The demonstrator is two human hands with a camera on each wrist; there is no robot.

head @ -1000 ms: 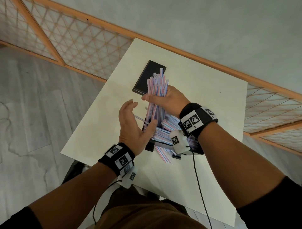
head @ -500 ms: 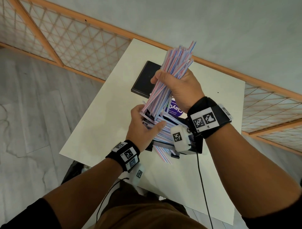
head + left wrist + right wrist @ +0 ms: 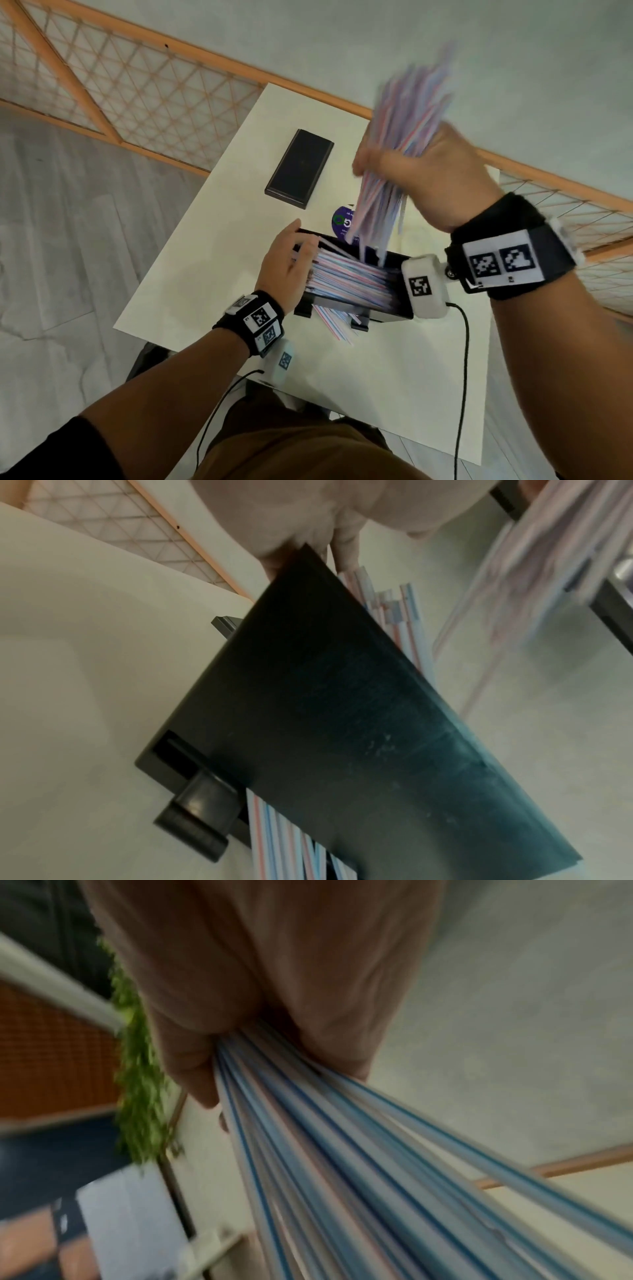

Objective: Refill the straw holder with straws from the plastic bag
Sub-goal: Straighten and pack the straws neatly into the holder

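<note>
The black straw holder (image 3: 376, 310) stands on the white table, with striped straws (image 3: 352, 281) lying in it and a few poking out below its front. My left hand (image 3: 284, 263) grips the holder's left end; the left wrist view shows its fingers (image 3: 346, 550) hooked over the dark wall (image 3: 342, 710). Above the holder's right half, my right hand (image 3: 411, 168) holds a thick, motion-blurred bundle of straws (image 3: 407, 113), its lower ends just over the open top. The right wrist view shows the fingers (image 3: 192, 1056) wrapped round the bundle (image 3: 342, 1177). A purple-labelled bag (image 3: 342, 221) lies behind the holder, partly hidden.
A flat black rectangular piece (image 3: 299, 168) lies on the table (image 3: 212, 257) at the far left. The table's left edge drops to a grey floor. A wall with an orange rail runs behind. A black cable (image 3: 464, 359) hangs from my right wrist.
My right hand has lifted the straw bundle higher and to the right, uncovering the bag's label. My left hand has moved off the bundle's foot onto the holder's left end.
</note>
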